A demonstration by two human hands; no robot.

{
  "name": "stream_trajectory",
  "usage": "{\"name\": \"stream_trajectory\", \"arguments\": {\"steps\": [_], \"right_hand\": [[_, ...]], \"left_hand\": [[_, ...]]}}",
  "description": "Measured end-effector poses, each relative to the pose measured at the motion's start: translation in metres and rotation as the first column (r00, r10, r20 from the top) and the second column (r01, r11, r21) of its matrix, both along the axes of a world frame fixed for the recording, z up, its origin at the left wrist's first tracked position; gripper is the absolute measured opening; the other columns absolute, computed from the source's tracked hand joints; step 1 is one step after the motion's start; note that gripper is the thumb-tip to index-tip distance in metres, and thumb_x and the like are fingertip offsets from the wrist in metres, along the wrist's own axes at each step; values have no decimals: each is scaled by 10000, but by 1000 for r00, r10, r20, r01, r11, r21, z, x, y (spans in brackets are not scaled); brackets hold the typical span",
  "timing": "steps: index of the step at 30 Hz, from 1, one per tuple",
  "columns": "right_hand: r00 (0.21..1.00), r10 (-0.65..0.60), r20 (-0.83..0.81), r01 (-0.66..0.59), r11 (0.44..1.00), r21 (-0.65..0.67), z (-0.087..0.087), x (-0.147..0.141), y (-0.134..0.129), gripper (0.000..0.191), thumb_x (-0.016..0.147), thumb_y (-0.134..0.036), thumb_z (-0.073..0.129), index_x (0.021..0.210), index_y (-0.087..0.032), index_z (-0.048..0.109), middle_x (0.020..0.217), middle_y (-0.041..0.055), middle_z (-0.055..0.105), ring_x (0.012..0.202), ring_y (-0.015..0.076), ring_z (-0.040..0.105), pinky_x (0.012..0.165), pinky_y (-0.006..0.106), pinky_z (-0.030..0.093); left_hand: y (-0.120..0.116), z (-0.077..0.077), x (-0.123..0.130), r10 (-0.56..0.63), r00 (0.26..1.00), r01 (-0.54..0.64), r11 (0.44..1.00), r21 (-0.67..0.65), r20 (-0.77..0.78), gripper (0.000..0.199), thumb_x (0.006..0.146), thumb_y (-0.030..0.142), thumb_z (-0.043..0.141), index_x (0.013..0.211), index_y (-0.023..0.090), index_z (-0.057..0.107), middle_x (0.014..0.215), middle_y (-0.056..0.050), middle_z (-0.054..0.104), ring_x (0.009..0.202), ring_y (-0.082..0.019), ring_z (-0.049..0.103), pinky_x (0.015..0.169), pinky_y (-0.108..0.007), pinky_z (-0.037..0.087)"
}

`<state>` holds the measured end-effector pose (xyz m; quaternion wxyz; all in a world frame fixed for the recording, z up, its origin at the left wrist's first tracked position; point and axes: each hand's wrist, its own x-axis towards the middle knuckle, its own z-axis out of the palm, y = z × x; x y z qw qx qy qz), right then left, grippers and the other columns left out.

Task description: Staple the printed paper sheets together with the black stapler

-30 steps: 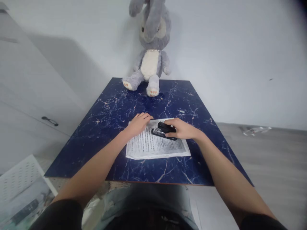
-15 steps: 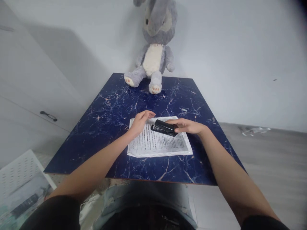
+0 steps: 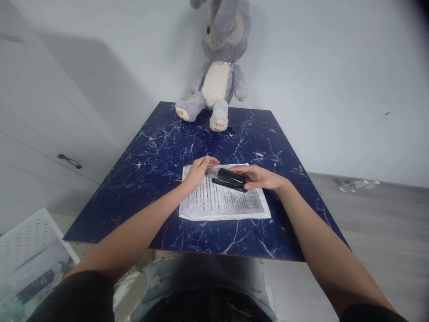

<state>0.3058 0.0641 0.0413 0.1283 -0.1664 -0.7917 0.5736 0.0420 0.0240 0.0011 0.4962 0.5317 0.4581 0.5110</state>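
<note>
A black stapler (image 3: 232, 179) is in my right hand (image 3: 259, 176), whose fingers and thumb close round its right end, over the printed paper. From the stapler's left end a thin, silvery, tray-like piece (image 3: 211, 174) sticks out toward my left hand (image 3: 202, 169). That hand is at the paper's upper left with its fingers stretched out; whether it touches the silvery piece I cannot tell. Beneath both hands the sheets of printed paper (image 3: 224, 208) lie on the blue marbled table (image 3: 167, 152).
A grey plush rabbit (image 3: 216, 85) sits at the table's far edge against the wall. A small pale scrap (image 3: 259, 155) lies beyond the paper. To the lower left stands a white perforated container (image 3: 30, 237). Some clear plastic (image 3: 358, 184) is on the floor at right.
The silvery piece now projects from the stapler's left end, between it and my left hand. Both hands have stayed nearly in place; the whole view has shifted slightly.
</note>
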Motion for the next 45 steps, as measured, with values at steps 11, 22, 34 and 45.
{"name": "stream_trajectory", "arguments": {"steps": [11, 22, 34, 45], "right_hand": [[948, -275, -160, 316, 754, 576, -7, -34, -21, 622, 796, -20, 527, 1374, -237, 606, 1360, 88, 649, 1246, 266, 611, 1096, 494, 477], [946, -325, -5, 111, 307, 945, -8, -41, -32, 652, 875, 42, 455, 1476, -196, 537, 1428, 112, 618, 1382, 291, 500, 1090, 505, 524], [933, -357, 52, -21, 89, 996, -2, -45, -36, 388, 1034, -87, 490, 1398, -144, 608, 1453, 125, 622, 1384, 293, 527, 1092, 469, 505], [919, -393, 32, 27, 143, 989, -2, -44, -35, 451, 979, -32, 494, 1381, -188, 628, 1416, 83, 649, 1342, 273, 533, 1066, 450, 515]], "left_hand": [[0, 9, -5, 108, 878, -19, 981, -192, 466, 310, 1061, 354, 490, 997, 126, 690, 1120, -160, 751, 1057, -231, 711, 1059, -404, 499], [0, 9, -5, 140, 765, 177, 893, -414, 628, 342, 1056, 331, 477, 1036, 86, 715, 1002, -175, 740, 954, -227, 700, 1004, -381, 532], [-1, 12, -3, 135, 785, 138, 913, -384, 604, 259, 1031, 176, 498, 956, 66, 721, 953, -180, 745, 1054, -238, 720, 1109, -395, 510], [0, 1, -5, 121, 873, 33, 952, -305, 473, 138, 869, 25, 695, 974, 102, 737, 967, -101, 753, 988, -183, 735, 1134, -395, 503]]}}
